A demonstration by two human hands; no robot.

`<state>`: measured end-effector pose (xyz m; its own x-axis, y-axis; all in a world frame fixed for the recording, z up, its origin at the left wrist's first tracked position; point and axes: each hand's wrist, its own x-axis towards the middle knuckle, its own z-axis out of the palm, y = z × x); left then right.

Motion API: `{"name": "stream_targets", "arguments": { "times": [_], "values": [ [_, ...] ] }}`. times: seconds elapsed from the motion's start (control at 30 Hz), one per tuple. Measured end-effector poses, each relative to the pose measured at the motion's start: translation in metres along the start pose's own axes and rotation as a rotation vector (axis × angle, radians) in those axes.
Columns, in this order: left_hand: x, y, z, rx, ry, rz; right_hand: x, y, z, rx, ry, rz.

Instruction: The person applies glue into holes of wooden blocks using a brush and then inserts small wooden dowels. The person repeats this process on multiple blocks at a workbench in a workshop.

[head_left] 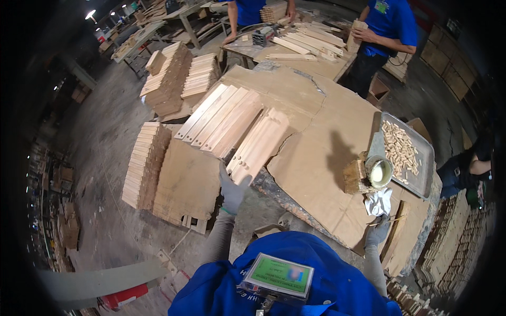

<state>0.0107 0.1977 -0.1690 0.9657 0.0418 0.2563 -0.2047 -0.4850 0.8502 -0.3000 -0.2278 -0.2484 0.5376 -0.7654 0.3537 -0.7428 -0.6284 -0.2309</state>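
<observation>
My left hand (232, 194), in a grey glove, grips the near end of a pale wooden board (258, 145), thumb on one side and fingers on the other. Small dowels or pegs show at that board's near end. Left of it, several similar boards (221, 118) with dark holes at their near ends lie side by side. At the table's right, my gloved right hand (376, 231) is closed around a thin wooden stick (387, 220). A crumpled white cloth (378, 201) lies just beyond it, below a pot of whitish liquid (379, 172) beside a wooden block (354, 176).
A metal tray (429, 158) of short wooden dowels (400, 150) stands on the cardboard-covered table (311, 174). Stacked boards (142, 166) rise at the left, with more stacks (171, 79) behind. Two people in blue shirts (392, 23) work at a far table (311, 66); another person (464, 168) is at far right.
</observation>
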Motion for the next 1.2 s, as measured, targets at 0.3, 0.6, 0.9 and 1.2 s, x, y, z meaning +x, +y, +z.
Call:
{"name": "stream_targets", "arguments": {
  "times": [0.3,0.6,0.9,1.2],
  "values": [
    [-0.015,-0.008,0.001,0.806,-0.353,0.212,0.002,0.001,-0.001,-0.038,-0.096,0.121],
    [0.102,0.039,0.087,0.915,-0.603,0.022,0.003,-0.015,-0.007,0.037,-0.014,0.062],
    [0.151,0.068,0.119,0.543,-0.647,0.084,0.012,-0.014,-0.027,0.244,0.214,0.051],
    [0.054,0.18,0.104,-0.232,-0.69,0.607,0.122,-0.2,-0.202,1.226,0.218,-0.189]
  ]
}}
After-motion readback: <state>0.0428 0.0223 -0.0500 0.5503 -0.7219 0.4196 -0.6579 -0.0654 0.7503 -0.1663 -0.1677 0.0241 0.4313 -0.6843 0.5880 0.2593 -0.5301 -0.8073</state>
